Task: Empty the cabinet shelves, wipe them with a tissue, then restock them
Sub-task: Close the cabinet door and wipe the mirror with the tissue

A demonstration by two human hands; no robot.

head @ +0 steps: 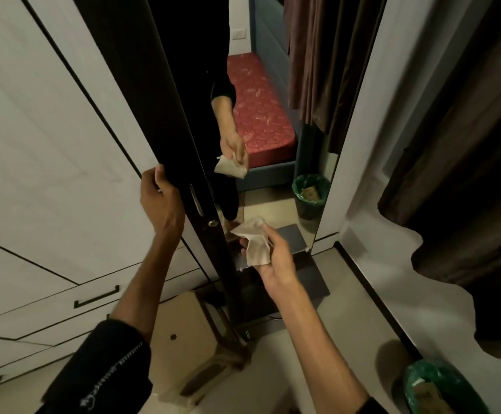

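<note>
Left hand [161,201] grips the edge of the dark cabinet door [165,109], just above its metal handle [196,200]. Right hand [273,258] holds a crumpled tissue [253,245] right of the door, before the mirror [276,115]. Green bin [440,386] stands lower right of the door.

Pale tiled floor [348,297]. A green-lined waste bin [440,389] stands on it at lower right. A low brown stool [189,333] stands beside the dark cabinet door.
</note>
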